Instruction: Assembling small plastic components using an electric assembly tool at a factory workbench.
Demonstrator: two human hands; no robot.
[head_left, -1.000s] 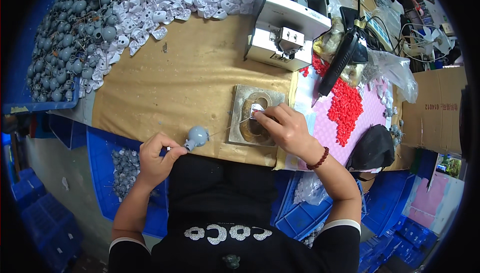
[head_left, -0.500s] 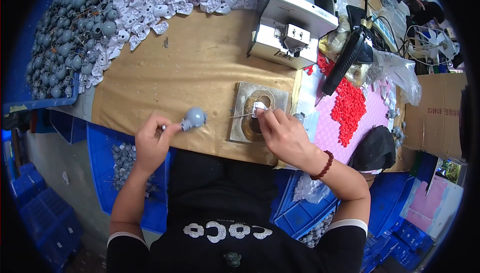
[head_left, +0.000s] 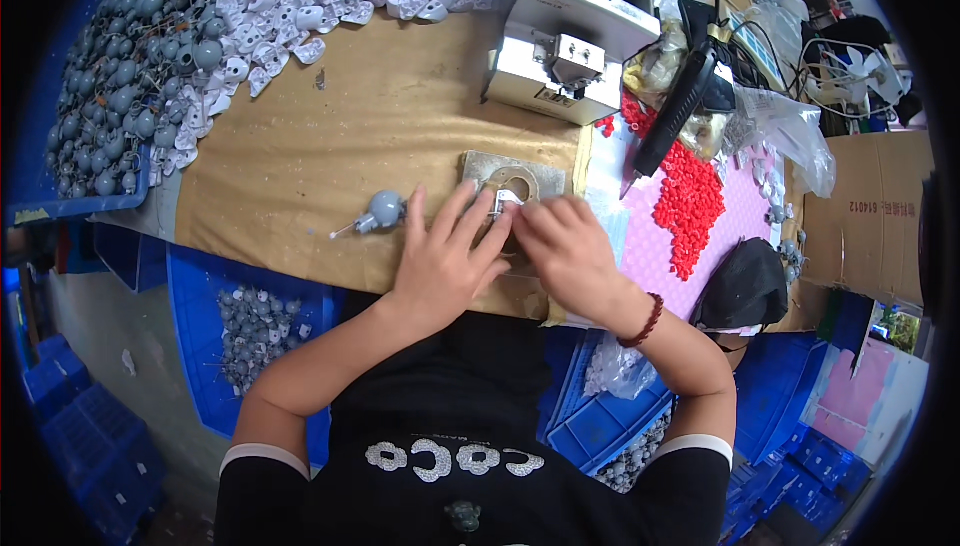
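A small white plastic piece (head_left: 507, 198) sits over the recess of a square metal block (head_left: 482, 165) on the table in front of me. My right hand (head_left: 575, 254) is closed, its fingertips pinched at the right edge of that piece. From the left, my left hand (head_left: 440, 264) reaches over the block with fingers spread, its fingertips close to the white piece; whether they touch it I cannot tell. A grey ball-shaped part (head_left: 385, 208) with a short stem lies on the brown table covering, just left of my left hand. My hands partly hide the block.
Grey ball parts (head_left: 125, 96) and white plastic pieces (head_left: 300, 6) are heaped at the far left. A white machine (head_left: 560, 56) stands behind the block. To the right are a black glue gun (head_left: 680, 111), red small parts (head_left: 690, 206) and a black cloth item (head_left: 742, 286).
My left hand has let go of the grey ball part, leaving it on the table, and moved right to the metal block. My right hand stays at the white piece.
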